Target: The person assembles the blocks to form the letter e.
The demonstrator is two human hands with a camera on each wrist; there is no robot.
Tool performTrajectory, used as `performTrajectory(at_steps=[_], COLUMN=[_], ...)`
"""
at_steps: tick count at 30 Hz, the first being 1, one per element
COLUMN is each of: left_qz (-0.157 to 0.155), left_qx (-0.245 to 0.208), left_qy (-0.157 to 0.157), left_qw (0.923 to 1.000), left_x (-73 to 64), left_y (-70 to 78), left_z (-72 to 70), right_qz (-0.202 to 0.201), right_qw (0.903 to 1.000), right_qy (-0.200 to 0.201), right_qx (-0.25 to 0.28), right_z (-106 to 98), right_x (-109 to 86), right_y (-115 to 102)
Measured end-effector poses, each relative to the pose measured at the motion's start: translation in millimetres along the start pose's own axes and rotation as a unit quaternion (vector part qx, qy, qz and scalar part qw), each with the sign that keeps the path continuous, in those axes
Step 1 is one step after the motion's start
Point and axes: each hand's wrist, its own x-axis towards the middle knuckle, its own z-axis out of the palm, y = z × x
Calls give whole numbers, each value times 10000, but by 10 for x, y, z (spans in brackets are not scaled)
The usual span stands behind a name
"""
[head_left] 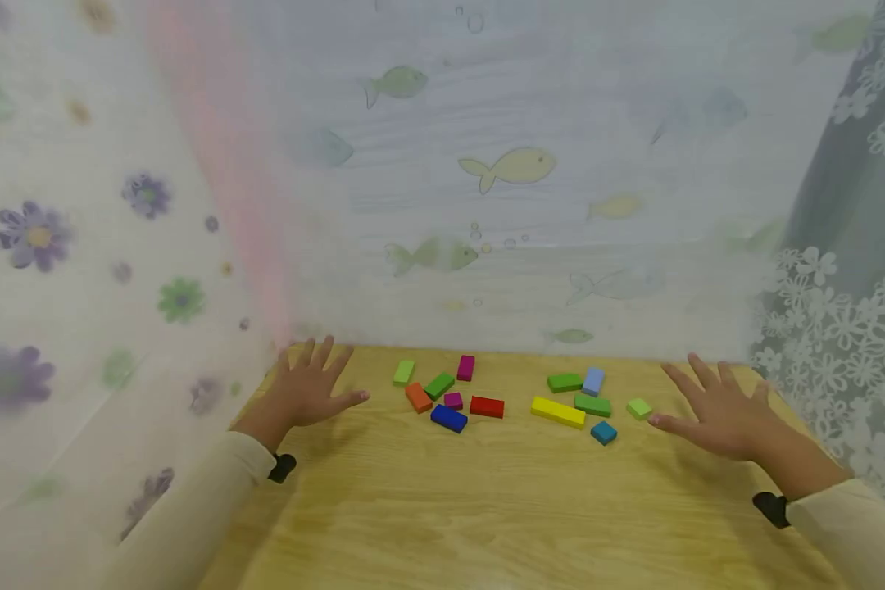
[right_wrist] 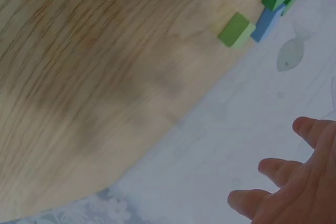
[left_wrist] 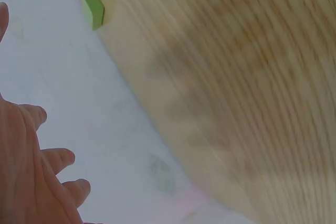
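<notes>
My left hand [head_left: 308, 392] spreads its fingers over the left side of the wooden table, holding nothing. Nearest to it are a light green block [head_left: 404, 373] and an orange block [head_left: 418, 397]. Beyond these lie a green block [head_left: 439, 386], a small magenta block [head_left: 453, 401], a taller magenta block [head_left: 466, 368], a blue block [head_left: 449, 419] and a red block [head_left: 487, 406]. On the right, my right hand [head_left: 730, 418] is also spread and bare, its thumb beside a small lime block [head_left: 639, 409]. The left wrist view shows the light green block [left_wrist: 94, 9] past the fingers.
In the right group lie a yellow block [head_left: 558, 412], two green blocks [head_left: 593, 405], a light blue block [head_left: 593, 381] and a small teal block [head_left: 603, 433]. A fish-print curtain [head_left: 516, 270] hangs along the table's [head_left: 472, 508] back edge; flowered curtains [head_left: 118, 344] flank it.
</notes>
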Motion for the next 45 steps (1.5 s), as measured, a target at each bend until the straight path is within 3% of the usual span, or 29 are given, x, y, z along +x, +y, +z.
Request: performTrajectory(at_steps=[4,13,19,22,30,36,45], left_qz=[162,735,804,895,1239,1525,1698], left_qx=[-275,-714,-1261,-1319,-1529,-1385,-1137], left_qy=[-39,101,22,75,330,411,391], left_qw=[9995,9947,9888,9872,9799,9777,9781], left_x=[-41,82,130,165,258,289,260], left_y=[156,624,904,996,1270,1358,1394], left_z=[51,214,234,265,399,424,410], right_qz=[-116,-295,-603,-730,-676,-596,-298], right_qw=[9999,9960,9853,9797,9788,9787,9786], right_qy=[24,37,167,263,366,255,73], right_qx=[96,839,1591,1847,1897,1949,2035], right_z=[42,112,202,251,327,419,592], right_x=[61,173,238,271,317,412,512], right_y=[-78,-340,-539,-611,-751,-852,-977])
